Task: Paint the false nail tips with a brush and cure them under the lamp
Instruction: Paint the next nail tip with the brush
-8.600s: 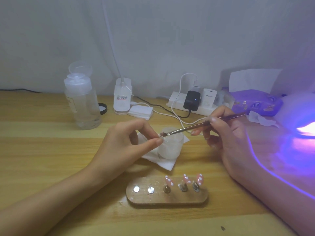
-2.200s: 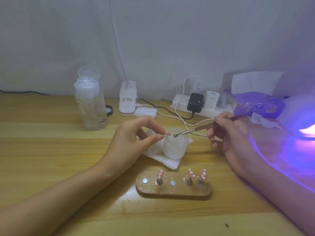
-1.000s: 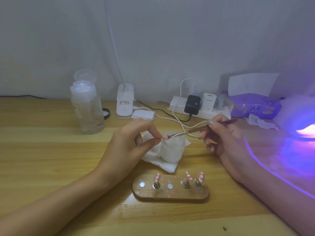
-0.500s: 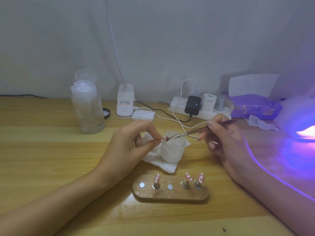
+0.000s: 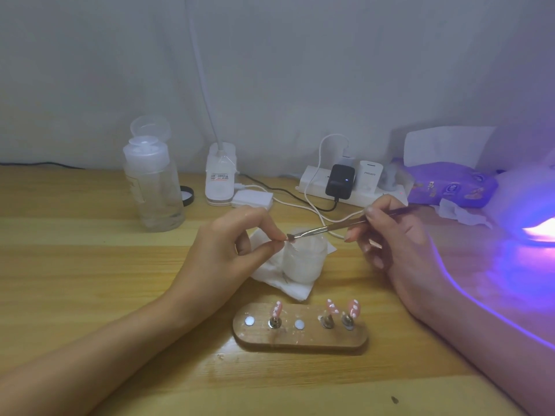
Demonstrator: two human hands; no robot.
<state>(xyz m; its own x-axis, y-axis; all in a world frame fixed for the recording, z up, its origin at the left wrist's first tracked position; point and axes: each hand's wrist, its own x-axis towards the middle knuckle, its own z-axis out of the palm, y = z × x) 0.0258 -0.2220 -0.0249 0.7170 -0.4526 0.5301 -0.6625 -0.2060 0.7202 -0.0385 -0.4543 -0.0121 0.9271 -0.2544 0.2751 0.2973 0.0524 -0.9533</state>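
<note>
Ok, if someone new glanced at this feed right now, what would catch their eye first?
Probably the curing lamp at the far right edge, spilling violet light across the table. Next, at centre, the left hand pinches a small nail tip while the right hand holds the brush to it by a white jar. In front, a wooden stand carries three pink dotted tips.

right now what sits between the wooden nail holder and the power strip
Head view: a frosted jar on a white tissue, with a white cable behind it.
</note>
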